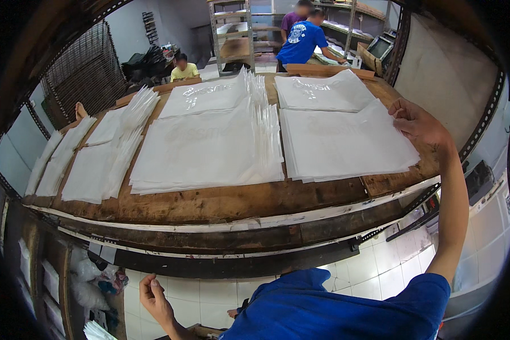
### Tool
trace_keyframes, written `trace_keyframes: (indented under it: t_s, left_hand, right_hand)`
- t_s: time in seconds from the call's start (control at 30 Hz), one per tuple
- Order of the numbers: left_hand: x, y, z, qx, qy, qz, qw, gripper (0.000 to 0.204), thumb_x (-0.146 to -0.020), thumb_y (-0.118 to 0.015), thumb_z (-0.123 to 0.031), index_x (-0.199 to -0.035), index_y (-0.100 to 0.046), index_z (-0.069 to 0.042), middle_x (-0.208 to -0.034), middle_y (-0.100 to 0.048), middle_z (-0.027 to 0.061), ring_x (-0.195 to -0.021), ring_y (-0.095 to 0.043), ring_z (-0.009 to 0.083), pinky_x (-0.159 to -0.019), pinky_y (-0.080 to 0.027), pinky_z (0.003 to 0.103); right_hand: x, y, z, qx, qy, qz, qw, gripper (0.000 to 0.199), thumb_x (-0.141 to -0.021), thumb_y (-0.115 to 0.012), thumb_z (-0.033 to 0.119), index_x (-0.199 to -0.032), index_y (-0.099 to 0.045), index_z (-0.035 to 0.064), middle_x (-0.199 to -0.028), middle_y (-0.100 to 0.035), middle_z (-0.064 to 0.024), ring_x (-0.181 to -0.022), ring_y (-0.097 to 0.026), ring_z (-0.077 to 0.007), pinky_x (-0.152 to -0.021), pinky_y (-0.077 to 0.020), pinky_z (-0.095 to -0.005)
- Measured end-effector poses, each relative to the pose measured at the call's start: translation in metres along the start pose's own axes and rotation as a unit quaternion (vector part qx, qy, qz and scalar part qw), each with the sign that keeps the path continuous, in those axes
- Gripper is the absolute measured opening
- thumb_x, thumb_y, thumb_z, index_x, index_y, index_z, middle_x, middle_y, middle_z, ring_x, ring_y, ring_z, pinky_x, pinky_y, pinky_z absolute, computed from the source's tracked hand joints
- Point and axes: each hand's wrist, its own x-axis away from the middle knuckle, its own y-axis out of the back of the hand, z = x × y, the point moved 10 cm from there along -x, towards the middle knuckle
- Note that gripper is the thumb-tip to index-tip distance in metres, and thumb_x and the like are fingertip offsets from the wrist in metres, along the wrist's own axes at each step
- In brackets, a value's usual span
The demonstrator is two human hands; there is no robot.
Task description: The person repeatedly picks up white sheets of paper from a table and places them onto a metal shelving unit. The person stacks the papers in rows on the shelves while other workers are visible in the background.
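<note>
White sheets point(345, 147) with pale lettering point(209, 88) lie stacked, right hand point(418, 122) pinching an edge, left hand point(156, 300) loosely curled

This place is a workshop: the long, stained wooden table point(209, 208) carries many stacks of white sheets point(201, 150), and behind this table stand metal shelves point(233, 57) (rather loaded) and a bending co-worker point(301, 45) in blue.
</note>
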Motion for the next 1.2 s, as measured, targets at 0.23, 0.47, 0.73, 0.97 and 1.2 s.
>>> trace_keyframes:
  t_s: [0.23,0.47,0.73,0.97,1.2]
  left_hand:
    - [0.009,0.004,0.004,-0.023,0.020,-0.002,1.000,0.022,-0.094,-0.054,-0.019,-0.098,-0.059,0.002,-0.070,-0.045,-0.0016,-0.061,-0.035,0.0058,-0.053,-0.027,0.021]
    - [0.013,0.021,0.019,-0.038,0.029,-0.005,0.999,0.020,-0.094,-0.053,-0.017,-0.097,-0.059,0.002,-0.071,-0.045,-0.0010,-0.062,-0.036,0.0066,-0.055,-0.029,0.022]
    - [0.020,0.090,0.029,-0.069,0.053,-0.057,0.995,0.016,-0.091,-0.055,-0.009,-0.098,-0.061,0.004,-0.081,-0.058,0.0036,-0.074,-0.051,0.0093,-0.069,-0.043,0.023]
    - [0.030,0.158,0.018,-0.098,0.047,-0.103,0.989,0.020,-0.086,-0.061,-0.014,-0.098,-0.063,0.002,-0.078,-0.064,0.0116,-0.065,-0.059,0.0162,-0.062,-0.047,0.029]
    - [0.118,0.274,0.010,-0.206,0.070,-0.284,0.934,0.021,-0.085,-0.063,-0.019,-0.096,-0.064,-0.002,-0.067,-0.059,0.0091,-0.057,-0.055,0.0191,-0.054,-0.043,0.032]
  right_hand:
    - [-0.003,0.005,-0.001,0.089,-0.013,-0.020,0.996,0.022,-0.085,-0.055,0.016,-0.104,-0.053,0.0054,-0.074,-0.049,0.0013,-0.066,-0.047,-0.0078,-0.058,-0.0397,-0.0244]
    - [0.010,0.027,0.023,0.250,0.009,-0.151,0.956,0.022,-0.087,-0.055,0.010,-0.107,-0.053,0.0009,-0.072,-0.051,-0.0023,-0.063,-0.045,-0.0124,-0.059,-0.0384,-0.0281]
    - [0.105,-0.097,0.137,-0.156,0.219,-0.169,0.948,0.042,-0.076,-0.072,0.033,-0.098,-0.060,-0.0006,-0.080,-0.056,-0.0053,-0.067,-0.052,-0.0137,-0.059,-0.0423,-0.0265]
    - [0.142,-0.454,0.277,-0.196,0.325,0.499,0.779,0.040,-0.075,-0.075,0.012,-0.108,-0.059,-0.0046,-0.073,-0.060,-0.0044,-0.063,-0.057,-0.0129,-0.059,-0.0460,-0.0272]
    - [0.187,-0.766,0.217,-0.284,-0.032,0.682,0.674,0.013,-0.090,-0.062,0.016,-0.101,-0.058,0.0094,-0.071,-0.053,0.0023,-0.060,-0.049,-0.0075,-0.055,-0.0403,-0.0223]
